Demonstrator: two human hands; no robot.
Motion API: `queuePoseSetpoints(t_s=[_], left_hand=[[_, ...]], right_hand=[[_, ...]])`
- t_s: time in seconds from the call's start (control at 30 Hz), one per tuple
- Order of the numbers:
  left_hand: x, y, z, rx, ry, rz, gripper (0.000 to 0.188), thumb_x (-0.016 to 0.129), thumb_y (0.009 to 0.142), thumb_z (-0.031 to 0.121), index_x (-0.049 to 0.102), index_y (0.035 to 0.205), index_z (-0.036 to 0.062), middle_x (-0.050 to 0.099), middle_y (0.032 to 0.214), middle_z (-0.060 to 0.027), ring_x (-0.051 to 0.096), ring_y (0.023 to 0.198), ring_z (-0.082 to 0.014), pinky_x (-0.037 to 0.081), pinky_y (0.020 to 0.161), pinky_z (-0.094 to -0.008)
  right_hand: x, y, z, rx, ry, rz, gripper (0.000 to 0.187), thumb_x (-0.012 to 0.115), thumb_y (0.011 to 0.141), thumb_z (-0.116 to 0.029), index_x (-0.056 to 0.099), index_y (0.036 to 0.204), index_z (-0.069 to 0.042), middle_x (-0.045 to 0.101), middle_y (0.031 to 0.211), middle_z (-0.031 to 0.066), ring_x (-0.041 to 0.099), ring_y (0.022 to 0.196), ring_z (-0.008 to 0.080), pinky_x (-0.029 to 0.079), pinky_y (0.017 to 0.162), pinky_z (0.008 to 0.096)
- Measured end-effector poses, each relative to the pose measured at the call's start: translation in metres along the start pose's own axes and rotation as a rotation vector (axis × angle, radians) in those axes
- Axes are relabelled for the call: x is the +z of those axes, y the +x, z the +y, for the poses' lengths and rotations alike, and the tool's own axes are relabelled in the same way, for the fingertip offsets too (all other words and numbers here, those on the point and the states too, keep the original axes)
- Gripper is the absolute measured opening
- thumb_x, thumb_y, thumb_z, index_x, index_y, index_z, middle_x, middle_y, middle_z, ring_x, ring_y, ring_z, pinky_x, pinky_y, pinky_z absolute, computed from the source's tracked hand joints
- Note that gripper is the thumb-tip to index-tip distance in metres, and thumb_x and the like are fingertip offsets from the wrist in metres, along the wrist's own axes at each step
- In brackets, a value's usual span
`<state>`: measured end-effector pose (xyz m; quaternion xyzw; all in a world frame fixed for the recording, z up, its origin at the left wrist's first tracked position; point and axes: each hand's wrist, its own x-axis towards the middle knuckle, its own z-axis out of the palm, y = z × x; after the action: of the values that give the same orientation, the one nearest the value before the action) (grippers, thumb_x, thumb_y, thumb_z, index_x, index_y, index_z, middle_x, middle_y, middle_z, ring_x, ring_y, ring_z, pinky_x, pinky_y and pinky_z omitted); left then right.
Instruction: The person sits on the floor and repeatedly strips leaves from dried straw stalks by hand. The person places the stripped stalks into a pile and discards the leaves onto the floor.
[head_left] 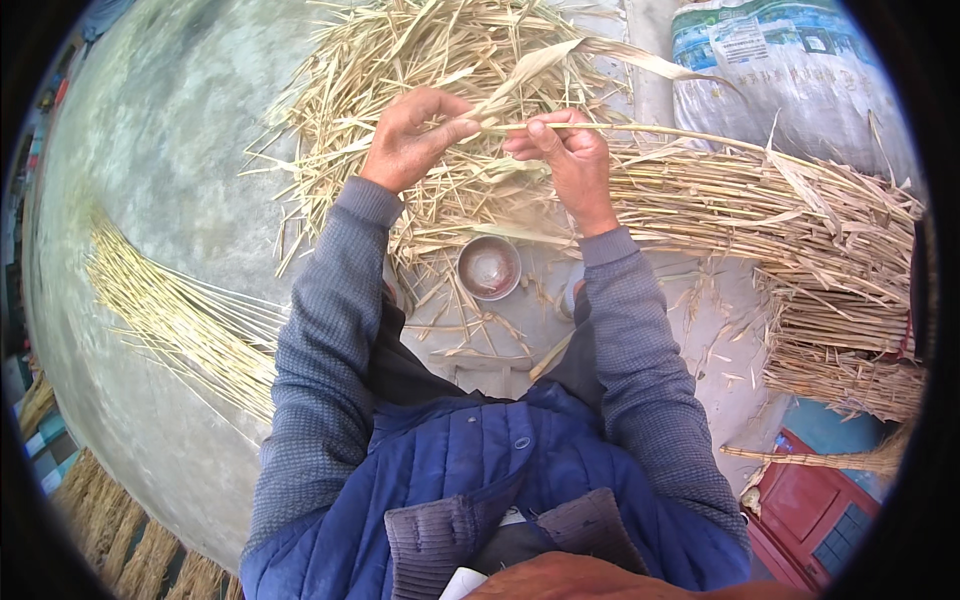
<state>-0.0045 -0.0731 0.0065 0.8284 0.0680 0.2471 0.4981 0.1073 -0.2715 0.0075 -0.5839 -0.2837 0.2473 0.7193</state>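
A long, thin dry stalk (665, 130) stretches level between my hands and runs on to the right above a bundle. My left hand (418, 138) is closed at the stalk's left end, where a broad, papery dry leaf (535, 68) rises and trails to the right. Whether the fingers pinch the leaf, the stalk or both is hard to see. My right hand (570, 158) pinches the same stalk between thumb and fingers, a short way from the left. Beneath both hands lies a heap of loose dry leaves and husks (400, 60).
A small round metal bowl (489, 268) sits on the concrete floor between my legs. Bundled uncleaned stalks (700, 200) lie at right, beside a white and blue sack (795, 85). Paler bare stalks (180, 320) lie at left. A red door-like panel (810, 505) and a brush-like bundle (850, 460) are lower right.
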Motion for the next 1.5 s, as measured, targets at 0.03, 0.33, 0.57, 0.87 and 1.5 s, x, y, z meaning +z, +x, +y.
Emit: queuePoseSetpoints(t_s=[0.03, 0.33, 0.57, 0.87, 1.5], left_hand=[[0.000, -0.002, -0.002, 0.070, 0.071, -0.006, 0.033, 0.084, 0.078, 0.028, 0.074, 0.096, 0.0018, 0.072, 0.092, -0.0116, 0.068, 0.085, -0.0238, 0.053, 0.079, -0.0390], [-0.045, -0.017, -0.033, -0.321, -0.041, -0.130, 0.021, 0.080, 0.086, 0.021, 0.076, 0.095, 0.0020, 0.074, 0.082, -0.0057, 0.066, 0.072, -0.0125, 0.054, 0.066, -0.0296], [-0.080, -0.014, -0.042, -0.260, -0.474, 0.288, 0.015, 0.077, 0.089, 0.014, 0.068, 0.093, 0.0027, 0.076, 0.086, -0.0086, 0.073, 0.081, -0.0154, 0.058, 0.076, -0.0305], [-0.068, -0.017, -0.056, -0.128, 0.468, 0.047, 0.025, 0.079, 0.085, 0.025, 0.073, 0.097, 0.0039, 0.074, 0.089, -0.0097, 0.069, 0.087, -0.0179, 0.054, 0.077, -0.0339], [-0.080, -0.011, -0.061, -0.423, -0.375, 0.295, 0.019, 0.076, 0.089, 0.020, 0.072, 0.097, 0.0034, 0.075, 0.086, -0.0076, 0.069, 0.078, -0.0172, 0.051, 0.085, -0.0340]], right_hand=[[-0.001, 0.000, 0.001, 0.005, 0.005, -0.001, 0.023, 0.063, 0.101, -0.022, 0.059, 0.101, 0.000, 0.073, 0.095, 0.0171, 0.074, 0.084, 0.0206, 0.061, 0.072, 0.0292], [-0.002, 0.004, 0.004, 0.018, 0.013, 0.066, 0.023, 0.062, 0.101, -0.021, 0.057, 0.106, 0.001, 0.073, 0.098, 0.0212, 0.073, 0.083, 0.0232, 0.061, 0.074, 0.0330], [-0.007, 0.001, 0.006, 0.018, -0.013, 0.053, 0.023, 0.062, 0.101, -0.020, 0.057, 0.105, 0.002, 0.072, 0.098, 0.0216, 0.073, 0.084, 0.0225, 0.061, 0.076, 0.0325], [-0.014, 0.002, 0.009, 0.002, -0.026, -0.011, 0.023, 0.063, 0.100, -0.019, 0.058, 0.109, 0.002, 0.071, 0.104, 0.0207, 0.073, 0.094, 0.0243, 0.060, 0.083, 0.0320], [-0.013, 0.000, -0.003, 0.024, -0.052, -0.022, 0.015, 0.060, 0.100, -0.012, 0.059, 0.106, 0.001, 0.071, 0.107, 0.0184, 0.073, 0.094, 0.0229, 0.060, 0.084, 0.0331]])
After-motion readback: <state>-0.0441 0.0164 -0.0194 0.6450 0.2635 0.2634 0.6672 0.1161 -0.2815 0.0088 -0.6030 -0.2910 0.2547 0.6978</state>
